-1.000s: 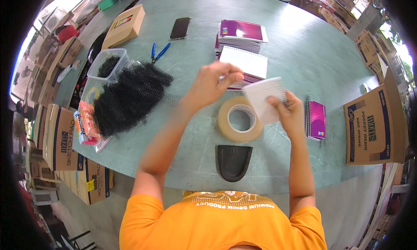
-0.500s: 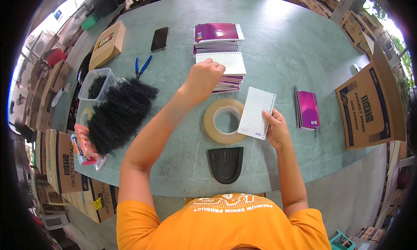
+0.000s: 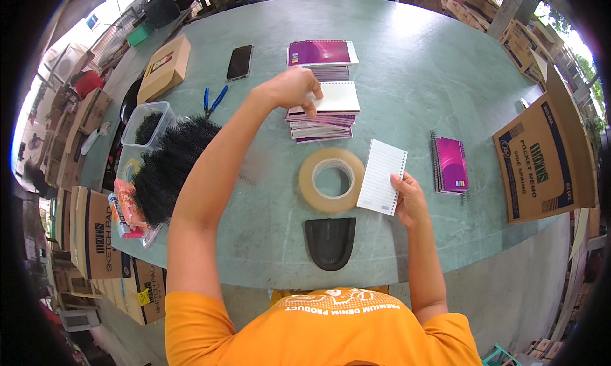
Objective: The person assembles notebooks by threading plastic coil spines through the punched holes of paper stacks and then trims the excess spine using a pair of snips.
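Observation:
My right hand [image 3: 411, 199] pinches a small ruled notepad [image 3: 383, 175], white with punched holes along its right edge, and holds it just right of the tape roll [image 3: 331, 180]. At the middle of the table, my left hand [image 3: 294, 89] is over the left side of a stack of unbound notepads [image 3: 323, 121]. Its fingers are apart and touch or hover over the white top pad [image 3: 340, 97]; which of the two I cannot tell. Behind it is another stack with a purple cover [image 3: 321, 52] on top. Purple spiral-bound notebooks [image 3: 452, 164] lie to the right.
Black spiral coils [image 3: 168, 175] are heaped at the left, by a clear plastic tub [image 3: 147, 124]. Blue-handled pliers [image 3: 214, 101], a phone [image 3: 240, 62] and a tan box [image 3: 164, 68] lie beyond. A black rubber piece [image 3: 330, 243] lies near me; an open carton [image 3: 538, 159] stands right.
My left hand has shifted up and left on the stack, and its fingers have spread. The notepad in my right hand has moved slightly right and toward me.

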### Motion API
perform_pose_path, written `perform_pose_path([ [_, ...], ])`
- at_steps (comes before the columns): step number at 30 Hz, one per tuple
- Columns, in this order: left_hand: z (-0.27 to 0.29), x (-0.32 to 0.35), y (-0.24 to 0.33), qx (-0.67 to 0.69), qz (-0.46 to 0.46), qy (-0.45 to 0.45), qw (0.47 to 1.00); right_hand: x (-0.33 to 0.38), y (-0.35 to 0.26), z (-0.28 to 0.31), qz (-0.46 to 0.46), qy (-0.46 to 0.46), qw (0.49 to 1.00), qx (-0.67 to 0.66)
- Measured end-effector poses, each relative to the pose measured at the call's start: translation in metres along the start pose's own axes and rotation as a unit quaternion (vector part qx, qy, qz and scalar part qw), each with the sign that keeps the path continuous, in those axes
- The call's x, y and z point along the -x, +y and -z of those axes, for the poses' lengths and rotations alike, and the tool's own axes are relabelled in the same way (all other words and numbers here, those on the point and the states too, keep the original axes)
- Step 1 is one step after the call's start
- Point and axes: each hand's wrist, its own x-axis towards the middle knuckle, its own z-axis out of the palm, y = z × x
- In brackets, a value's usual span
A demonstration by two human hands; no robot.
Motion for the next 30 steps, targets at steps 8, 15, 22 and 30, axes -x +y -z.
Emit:
perform_pose_path([
  [8, -0.015, 0.011, 0.013, 0.081, -0.059, 0.251, 0.963, 0.008, 0.001, -0.004, 0.018, 0.017, 1.000, -0.008],
  [15, -0.130, 0.082, 0.092, 0.492, 0.090, 0.091, 0.861, 0.009, 0.001, -0.019, 0.016, -0.034, 0.995, -0.095],
  [22, -0.103, 0.099, 0.094, 0.264, 0.002, 0.383, 0.885, 0.006, -0.040, -0.076, 0.168, -0.108, 0.748, 0.633],
  [30, -0.124, 0.120, 0.045, 0.560, 0.027, 0.182, 0.808, -0.019, -0.021, -0.060, 0.198, -0.094, 0.880, 0.421],
])
